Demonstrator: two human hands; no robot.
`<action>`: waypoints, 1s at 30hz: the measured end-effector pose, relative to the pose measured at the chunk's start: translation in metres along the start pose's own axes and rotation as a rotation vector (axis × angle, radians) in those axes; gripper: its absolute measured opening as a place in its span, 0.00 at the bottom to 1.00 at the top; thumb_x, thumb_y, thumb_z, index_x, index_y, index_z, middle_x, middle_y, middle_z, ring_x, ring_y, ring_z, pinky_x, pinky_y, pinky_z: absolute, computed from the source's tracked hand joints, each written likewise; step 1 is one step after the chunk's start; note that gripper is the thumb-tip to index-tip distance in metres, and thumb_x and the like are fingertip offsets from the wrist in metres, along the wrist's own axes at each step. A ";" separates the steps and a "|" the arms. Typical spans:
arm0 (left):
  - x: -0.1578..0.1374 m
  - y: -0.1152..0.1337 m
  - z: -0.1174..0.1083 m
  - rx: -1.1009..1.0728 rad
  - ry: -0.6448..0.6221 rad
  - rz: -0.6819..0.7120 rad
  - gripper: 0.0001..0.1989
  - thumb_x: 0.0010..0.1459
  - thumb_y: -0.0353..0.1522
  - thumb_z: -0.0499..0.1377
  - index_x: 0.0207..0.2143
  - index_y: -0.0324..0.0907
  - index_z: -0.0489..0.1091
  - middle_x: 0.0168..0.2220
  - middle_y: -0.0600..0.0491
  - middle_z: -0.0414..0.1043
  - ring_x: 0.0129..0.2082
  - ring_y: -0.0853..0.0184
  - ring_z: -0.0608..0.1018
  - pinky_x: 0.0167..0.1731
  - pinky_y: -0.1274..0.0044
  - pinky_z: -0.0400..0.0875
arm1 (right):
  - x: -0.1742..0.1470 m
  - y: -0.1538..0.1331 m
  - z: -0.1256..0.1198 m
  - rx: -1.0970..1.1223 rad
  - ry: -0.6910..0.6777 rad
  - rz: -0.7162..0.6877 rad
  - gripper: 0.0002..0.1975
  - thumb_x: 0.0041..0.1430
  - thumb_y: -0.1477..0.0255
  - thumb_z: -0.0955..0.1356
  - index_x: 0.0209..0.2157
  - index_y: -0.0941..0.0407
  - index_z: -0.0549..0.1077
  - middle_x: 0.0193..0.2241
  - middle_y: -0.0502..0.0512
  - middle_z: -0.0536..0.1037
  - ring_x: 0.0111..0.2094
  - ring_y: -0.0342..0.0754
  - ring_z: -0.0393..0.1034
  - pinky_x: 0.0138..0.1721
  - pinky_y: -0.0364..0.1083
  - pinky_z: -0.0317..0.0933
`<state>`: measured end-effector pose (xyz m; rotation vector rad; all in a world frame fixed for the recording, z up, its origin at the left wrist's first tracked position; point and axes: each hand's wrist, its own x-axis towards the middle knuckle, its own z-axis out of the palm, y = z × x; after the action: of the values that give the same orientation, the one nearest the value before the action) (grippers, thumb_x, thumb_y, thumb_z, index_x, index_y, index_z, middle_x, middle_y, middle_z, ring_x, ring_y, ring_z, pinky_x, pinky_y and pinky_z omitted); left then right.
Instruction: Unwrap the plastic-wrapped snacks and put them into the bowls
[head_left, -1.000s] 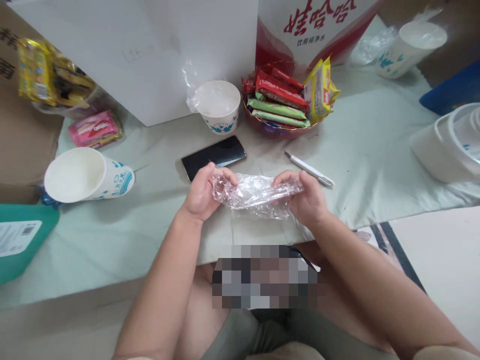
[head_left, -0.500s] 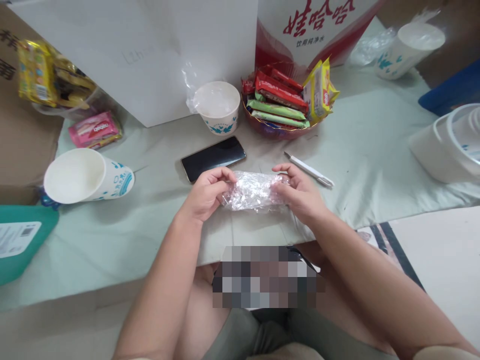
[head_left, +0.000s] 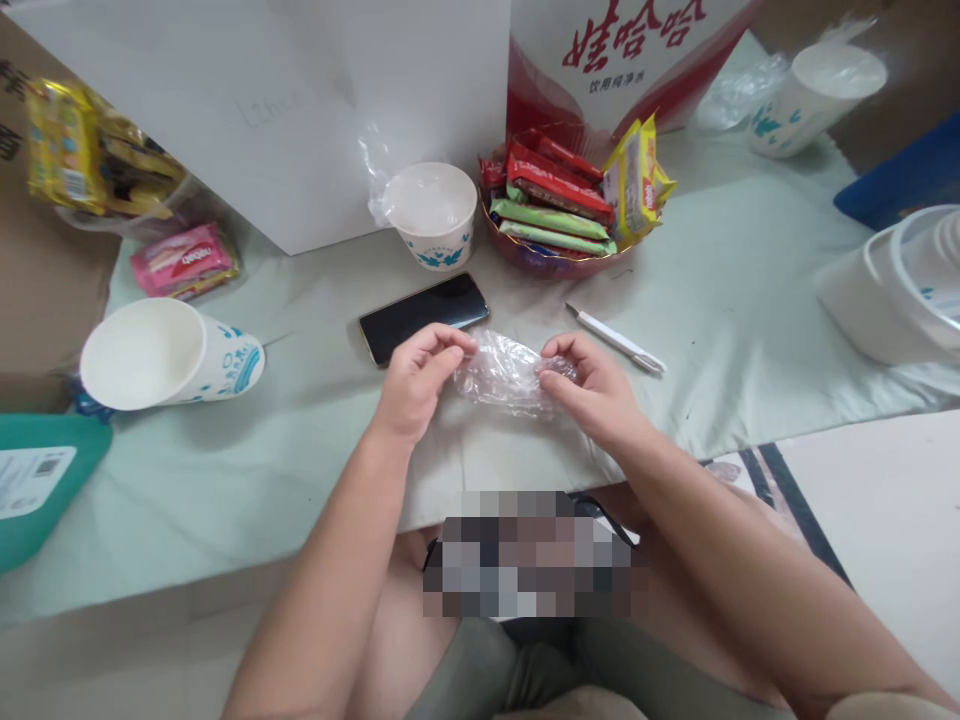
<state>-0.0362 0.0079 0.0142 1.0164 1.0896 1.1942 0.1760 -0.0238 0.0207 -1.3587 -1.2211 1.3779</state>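
A crinkled clear plastic bag (head_left: 504,372) is stretched between my two hands, just above the front part of the table. My left hand (head_left: 420,380) pinches its left end between thumb and fingers. At the other end, my right hand (head_left: 589,388) is closed on the plastic. Right behind my left hand lies a dark-screened phone (head_left: 424,318). A white pen (head_left: 616,340) rests on the cloth beyond my right hand. Farther back stands a paper bowl (head_left: 435,215) with clear plastic in it and hanging over its left rim.
A gold-rimmed bowl (head_left: 559,262) holds several wrapped snacks. A paper cup (head_left: 169,355) and a pink snack pack (head_left: 184,262) are at left, near a green object (head_left: 45,490). White boxes (head_left: 300,120) stand behind. Another cup (head_left: 836,85) and stacked white containers (head_left: 877,300) are at right.
The plastic bag's left end has risen a little with my left hand, and the bag now slants down to the right. My right hand has shifted slightly left. Both still hold it.
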 end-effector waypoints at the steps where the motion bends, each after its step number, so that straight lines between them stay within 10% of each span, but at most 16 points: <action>1: -0.001 -0.001 0.001 0.022 -0.038 -0.009 0.07 0.48 0.35 0.68 0.29 0.42 0.77 0.34 0.51 0.78 0.35 0.67 0.77 0.37 0.75 0.71 | 0.000 -0.001 0.001 0.008 -0.015 -0.007 0.13 0.50 0.67 0.70 0.37 0.54 0.68 0.29 0.47 0.71 0.27 0.42 0.64 0.29 0.44 0.58; 30: -0.004 -0.006 -0.002 0.468 -0.435 0.077 0.13 0.55 0.40 0.67 0.40 0.43 0.80 0.55 0.42 0.73 0.59 0.53 0.75 0.62 0.59 0.66 | -0.001 -0.001 0.002 -0.039 -0.158 0.028 0.12 0.52 0.64 0.70 0.37 0.54 0.67 0.30 0.47 0.70 0.26 0.42 0.63 0.28 0.44 0.60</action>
<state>-0.0378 0.0031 0.0087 1.6052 1.0012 0.7310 0.1745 -0.0243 0.0213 -1.3182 -1.3427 1.5120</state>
